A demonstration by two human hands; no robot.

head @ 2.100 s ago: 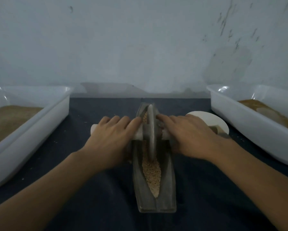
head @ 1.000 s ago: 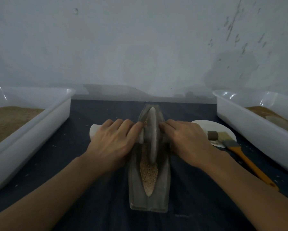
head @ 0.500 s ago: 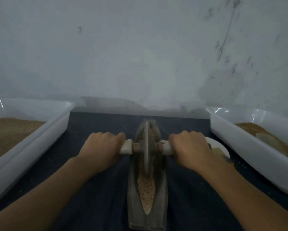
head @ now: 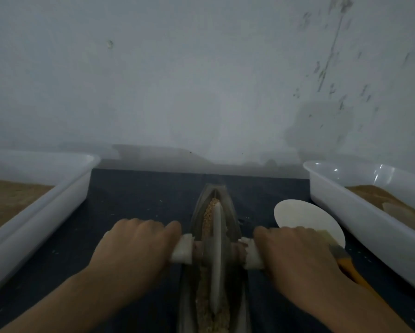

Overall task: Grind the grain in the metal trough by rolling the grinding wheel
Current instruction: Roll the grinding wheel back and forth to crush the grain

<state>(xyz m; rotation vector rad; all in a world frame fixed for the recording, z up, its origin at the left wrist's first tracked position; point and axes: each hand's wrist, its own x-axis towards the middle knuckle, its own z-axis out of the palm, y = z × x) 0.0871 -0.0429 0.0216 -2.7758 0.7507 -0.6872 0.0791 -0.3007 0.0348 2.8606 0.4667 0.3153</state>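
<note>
- Left hand (head: 134, 251) and right hand (head: 297, 255), apart, each grip a handle end.
- Between them the wheel (head: 216, 255) stands in the trough (head: 233, 219), on grain (head: 207, 215).
- Wheel looks heavy and stiff; grain is loose and could spill.

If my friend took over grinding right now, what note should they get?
Left hand: curled round the white left handle of the grey disc-shaped grinding wheel.
Right hand: curled round the white right handle.
The wheel stands upright in the long grey metal trough on the dark cloth.
Tan grain lies along the groove, beyond the wheel and nearer than it; much looks coarse.
Left to do: keep rolling back and forth.
Nearby: white plastic tubs at left and right, white round plate, orange-handled brush.
</note>
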